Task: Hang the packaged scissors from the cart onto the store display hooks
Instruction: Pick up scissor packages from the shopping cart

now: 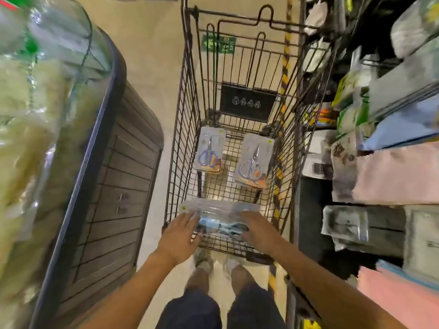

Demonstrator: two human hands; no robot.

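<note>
Store aisle, shelves right of the right hand (257,230). Cart (187,129) ahead. Pack (219,216) lies crosswise between both hands at the near rim; left hand (179,236) flat-fingered against it, right's grip unclear. Two packs (209,150) beyond.

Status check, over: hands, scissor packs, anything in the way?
Both hands, left hand and right hand, on near pack. Two packs in cart. Nothing blocking.

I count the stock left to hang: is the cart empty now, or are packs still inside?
Not empty. Two scissors packs lie flat on the cart floor; both hands are on another blurred pack.
</note>
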